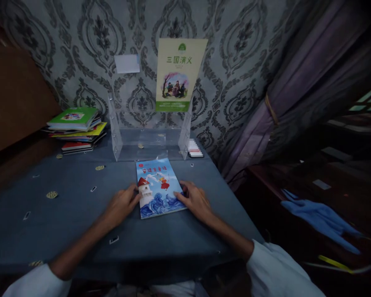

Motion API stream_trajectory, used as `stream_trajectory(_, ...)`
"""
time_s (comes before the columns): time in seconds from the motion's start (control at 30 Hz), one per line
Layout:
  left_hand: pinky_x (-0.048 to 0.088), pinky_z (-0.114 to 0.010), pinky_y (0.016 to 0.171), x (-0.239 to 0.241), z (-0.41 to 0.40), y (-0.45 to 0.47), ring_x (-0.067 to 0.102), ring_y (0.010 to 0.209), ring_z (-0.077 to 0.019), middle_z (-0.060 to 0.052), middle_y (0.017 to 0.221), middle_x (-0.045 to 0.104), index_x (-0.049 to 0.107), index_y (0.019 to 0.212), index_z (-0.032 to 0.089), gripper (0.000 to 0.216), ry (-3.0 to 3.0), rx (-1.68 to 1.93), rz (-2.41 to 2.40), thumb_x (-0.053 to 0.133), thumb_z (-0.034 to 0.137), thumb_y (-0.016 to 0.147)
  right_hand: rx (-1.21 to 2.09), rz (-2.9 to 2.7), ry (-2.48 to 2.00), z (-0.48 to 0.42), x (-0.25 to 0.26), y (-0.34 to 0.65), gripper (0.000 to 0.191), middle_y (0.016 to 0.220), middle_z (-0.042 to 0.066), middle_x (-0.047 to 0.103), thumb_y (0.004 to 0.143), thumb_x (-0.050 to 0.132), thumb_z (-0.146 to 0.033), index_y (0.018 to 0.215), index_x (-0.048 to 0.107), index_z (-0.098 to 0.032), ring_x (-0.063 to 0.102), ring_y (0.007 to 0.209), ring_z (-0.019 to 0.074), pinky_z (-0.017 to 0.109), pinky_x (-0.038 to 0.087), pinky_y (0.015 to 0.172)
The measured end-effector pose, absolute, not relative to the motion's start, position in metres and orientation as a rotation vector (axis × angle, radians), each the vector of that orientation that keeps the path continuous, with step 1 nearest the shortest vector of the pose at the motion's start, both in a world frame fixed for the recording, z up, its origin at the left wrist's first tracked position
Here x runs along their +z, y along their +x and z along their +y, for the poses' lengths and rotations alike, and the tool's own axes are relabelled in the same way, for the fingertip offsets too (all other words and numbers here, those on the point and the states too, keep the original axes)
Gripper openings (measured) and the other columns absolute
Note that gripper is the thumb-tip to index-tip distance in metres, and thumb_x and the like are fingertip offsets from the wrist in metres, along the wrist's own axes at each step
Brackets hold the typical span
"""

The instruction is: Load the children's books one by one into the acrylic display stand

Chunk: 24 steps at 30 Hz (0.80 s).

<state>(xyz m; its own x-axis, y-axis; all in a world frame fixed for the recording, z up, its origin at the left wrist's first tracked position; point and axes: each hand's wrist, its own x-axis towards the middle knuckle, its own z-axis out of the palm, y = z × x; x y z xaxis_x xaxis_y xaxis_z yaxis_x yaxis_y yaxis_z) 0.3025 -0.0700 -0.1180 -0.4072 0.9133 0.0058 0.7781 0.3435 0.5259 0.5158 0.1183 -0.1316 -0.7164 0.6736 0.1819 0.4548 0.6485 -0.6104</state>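
A blue picture-covered book (159,194), with a red-roofed white tower, a flying figure and waves on its cover, is between my two hands at the front of a clear plastic stand (148,140). My left hand (125,200) grips its left edge, the thumb at the cover's side. On the right edge, my right hand (195,199) holds it with the thumb on the cover and the fingers at the side. Whether the book rests fully on the table or is slightly raised, I cannot tell. A cream and green book (178,74) stands upright at the stand's upper right.
Several stacked books (76,123) lie at the back left of the blue-grey table (80,218). A phone-like item (196,148) sits right of the stand. A white card (127,64) shows against the wallpaper. Beyond the right edge are a curtain (253,119) and blue cloth (321,216).
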Motion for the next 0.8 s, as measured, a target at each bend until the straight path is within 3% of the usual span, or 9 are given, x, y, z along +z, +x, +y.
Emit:
stream_trajectory(0.13,0.043,-0.032,0.069,-0.116,-0.069,0.303,0.066,0.076,-0.0235,-0.004,0.080,0.069,0.058,0.115,0.018,0.028,1.546,0.456,2.420,0.044,0.035,0.100,0.670,-2.497,-0.920,0.113,-0.138,0.517,0.040,0.096,0.008,0.071,0.087,0.065,-0.036,0.122,0.069,-0.018,0.067,0.081,0.0230,0.035,0.052,0.078)
stream_trajectory(0.37,0.050,-0.037,0.081,-0.113,-0.055,0.304,0.067,0.102,-0.0297,-0.013,0.115,0.068,0.060,0.121,0.016,0.033,1.586,0.312,2.582,0.045,0.036,0.099,0.618,-2.495,-0.797,0.113,-0.149,0.524,0.037,0.088,0.007,0.068,0.093,0.061,-0.040,0.121,0.071,-0.020,0.067,0.076,0.0219,0.035,0.056,0.076)
stream_trajectory(0.6,0.051,-0.039,0.086,-0.118,-0.040,0.296,0.067,0.103,-0.0294,-0.012,0.115,0.068,0.060,0.125,0.017,0.034,1.639,0.300,2.561,0.044,0.035,0.101,0.673,-2.648,-0.515,0.109,-0.145,0.539,0.071,0.128,0.014,0.060,0.076,0.082,-0.052,0.137,0.061,-0.023,0.064,0.116,0.0315,0.045,0.056,0.097)
stream_trajectory(0.8,0.051,-0.039,0.088,-0.120,-0.034,0.291,0.066,0.107,-0.0292,-0.013,0.117,0.067,0.058,0.130,0.017,0.036,1.634,0.338,2.554,0.042,0.030,0.101,0.645,-2.675,-0.512,0.109,-0.152,0.539,0.064,0.131,0.015,0.057,0.082,0.079,-0.043,0.139,0.059,-0.022,0.064,0.118,0.0310,0.047,0.057,0.097)
